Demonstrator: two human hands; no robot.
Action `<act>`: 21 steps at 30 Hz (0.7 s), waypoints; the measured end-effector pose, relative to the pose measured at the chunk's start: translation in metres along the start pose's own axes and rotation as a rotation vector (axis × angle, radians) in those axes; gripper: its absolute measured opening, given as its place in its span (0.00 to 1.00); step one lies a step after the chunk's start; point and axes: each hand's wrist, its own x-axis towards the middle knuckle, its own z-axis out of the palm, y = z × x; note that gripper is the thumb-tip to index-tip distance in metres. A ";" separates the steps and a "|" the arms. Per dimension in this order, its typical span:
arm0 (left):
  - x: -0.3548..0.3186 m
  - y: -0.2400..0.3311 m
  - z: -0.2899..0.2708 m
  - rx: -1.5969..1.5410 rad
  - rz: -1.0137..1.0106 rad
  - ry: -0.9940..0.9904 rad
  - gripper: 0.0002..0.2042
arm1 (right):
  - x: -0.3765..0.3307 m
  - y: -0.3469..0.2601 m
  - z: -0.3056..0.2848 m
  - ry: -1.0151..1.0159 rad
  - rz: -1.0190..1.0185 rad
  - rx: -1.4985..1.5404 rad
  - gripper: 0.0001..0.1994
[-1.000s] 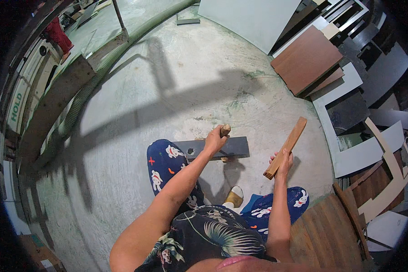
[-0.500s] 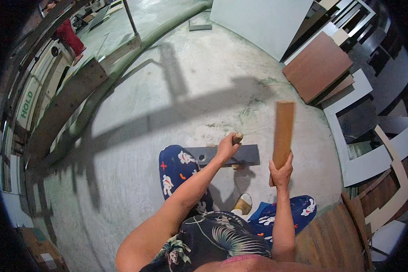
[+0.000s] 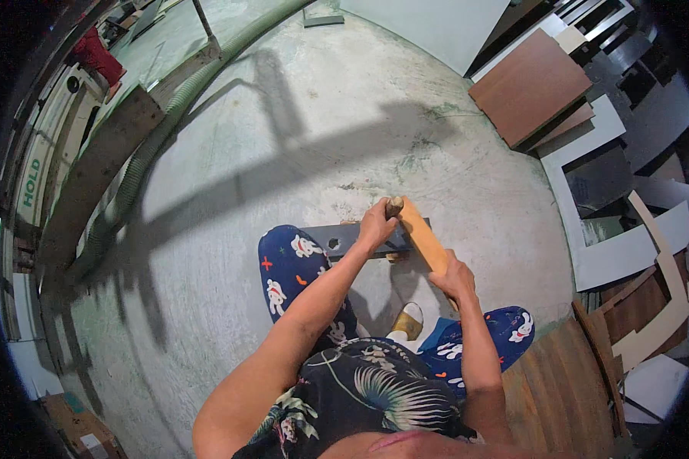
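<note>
My left hand (image 3: 376,228) is closed around a short, round wooden handle (image 3: 394,206); its lower end is hidden by the hand. Below that hand lies a dark grey board (image 3: 311,236) with a round hole near its left part. A small piece of wood (image 3: 396,258) shows at the board's near edge. My right hand (image 3: 456,278) grips the near end of a flat, light-brown wooden plank (image 3: 424,241). The plank slants up and left across the board's right part, its far end right beside the top of the handle. Whether they touch, I cannot tell.
My bent knees in blue patterned trousers (image 3: 285,268) flank the board. Wooden and white panels (image 3: 530,88) lean in a pile at the right. A ribbed hose (image 3: 134,180) runs along a machine frame at the left, where another person's red clothing (image 3: 99,57) shows.
My right hand has swung the plank left and tipped it from nearly upright to a slant beside the handle. My left hand keeps its hold on the handle. The whole view has shifted slightly.
</note>
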 end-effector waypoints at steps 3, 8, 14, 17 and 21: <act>-0.003 0.001 -0.003 0.013 -0.027 -0.048 0.24 | 0.000 0.006 0.008 -0.071 0.032 -0.093 0.30; -0.003 0.003 -0.004 -0.019 -0.038 -0.039 0.24 | -0.002 0.008 0.009 -0.158 0.030 -0.119 0.31; -0.001 -0.005 -0.001 0.031 -0.046 -0.048 0.25 | 0.000 0.004 0.002 -0.075 0.061 -0.066 0.31; 0.001 -0.008 0.001 0.018 -0.051 -0.050 0.25 | 0.001 0.004 -0.001 0.072 0.008 0.018 0.32; -0.003 0.000 -0.002 0.026 -0.057 -0.041 0.25 | 0.000 0.002 -0.005 0.301 -0.097 0.158 0.31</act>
